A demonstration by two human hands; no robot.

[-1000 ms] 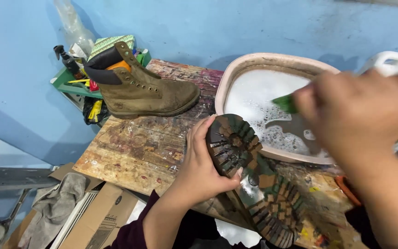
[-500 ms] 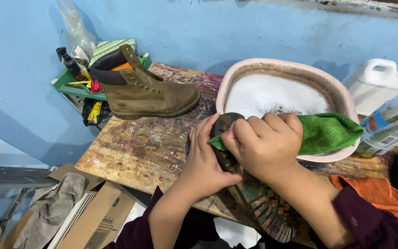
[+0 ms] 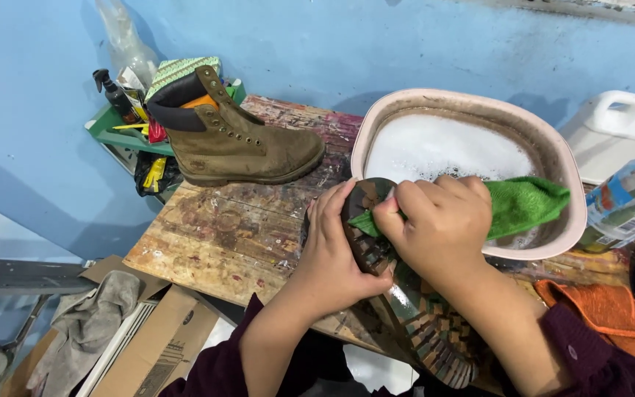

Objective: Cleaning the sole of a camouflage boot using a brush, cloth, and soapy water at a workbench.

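On the worn, paint-stained wooden bench [image 3: 237,235], a brown boot turned sole-up [image 3: 413,309] is held at the near edge. Its toe end is gripped by the left hand [image 3: 336,257], whose fingers are curled round the side of the lugged sole. A green cloth [image 3: 523,206] is clutched in the closed right hand [image 3: 439,224] and pressed against the sole near the toe. Just behind the hands, a pink oval basin of soapy water [image 3: 553,158] is set on the bench. A second brown lace-up boot [image 3: 237,143] is stood upright at the far left corner, well apart from the hands.
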